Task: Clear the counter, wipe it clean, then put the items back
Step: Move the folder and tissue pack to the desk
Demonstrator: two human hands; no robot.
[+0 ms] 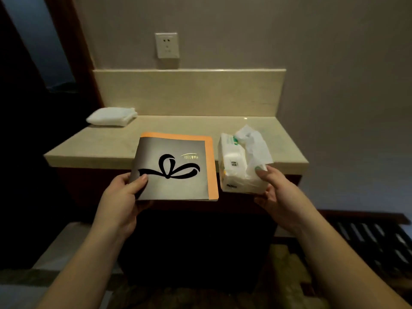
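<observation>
Counter [111, 143] ahead, left hand [124, 192] pinching grey booklet [174, 170], right hand [276, 192] gripping tissue pack [236, 166]

Booklet [174, 168]: grey w/ black bow, orange edge. Tissue pack [238, 161]: white/green. Cloth [111, 116] white; counter [169, 130] beige.

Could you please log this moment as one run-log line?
left hand: holds booklet | right hand: holds tissue pack | folded white cloth: on counter

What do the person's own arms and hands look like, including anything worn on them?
Both forearms are bare, with no sleeves, watch or rings showing. The right hand has a green-painted thumbnail; the left hand shows an unpainted thumbnail.
</observation>
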